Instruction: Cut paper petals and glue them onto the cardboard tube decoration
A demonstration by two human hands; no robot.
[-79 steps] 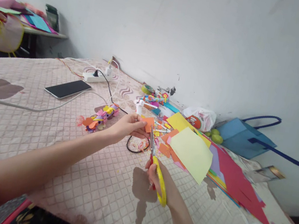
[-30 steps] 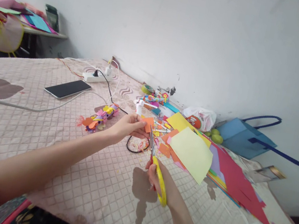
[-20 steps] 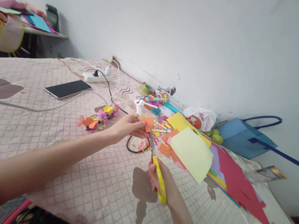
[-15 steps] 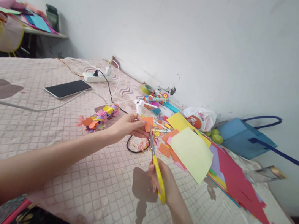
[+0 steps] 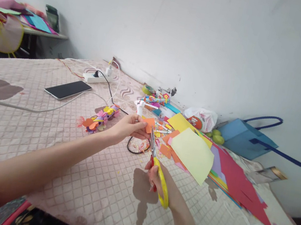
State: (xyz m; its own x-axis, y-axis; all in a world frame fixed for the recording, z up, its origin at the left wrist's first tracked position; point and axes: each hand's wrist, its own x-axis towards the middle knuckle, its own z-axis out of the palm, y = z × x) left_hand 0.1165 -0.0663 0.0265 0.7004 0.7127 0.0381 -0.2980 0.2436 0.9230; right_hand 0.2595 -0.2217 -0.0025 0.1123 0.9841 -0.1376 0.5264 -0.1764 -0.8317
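Between the thumb and fingers of my left hand [image 5: 130, 127] is a small piece of orange paper [image 5: 148, 124], held above the table. My right hand [image 5: 161, 174] grips a pair of scissors [image 5: 163, 186] with yellow and red handles. The blades point up and away, their tips at the lower right edge of the orange paper; I cannot tell whether they cut into it. A black cord loop [image 5: 132, 150] and small paper scraps lie beneath my hands. To the left rests a decorated piece [image 5: 99, 119] covered in colourful paper flowers. Behind my left hand is a white glue gun [image 5: 140, 105].
Coloured sheets lie to the right, a pale yellow sheet [image 5: 192, 153] on top and a red sheet [image 5: 243, 183] beyond. A blue bag [image 5: 246, 139] stands by the wall. On the left are a phone [image 5: 68, 89], a power strip [image 5: 95, 77] and cables across the quilted cloth.
The scissor handles have spread apart, with the red one now showing, and my right-hand fingers have shifted with them. My left hand and the orange paper have hardly moved.
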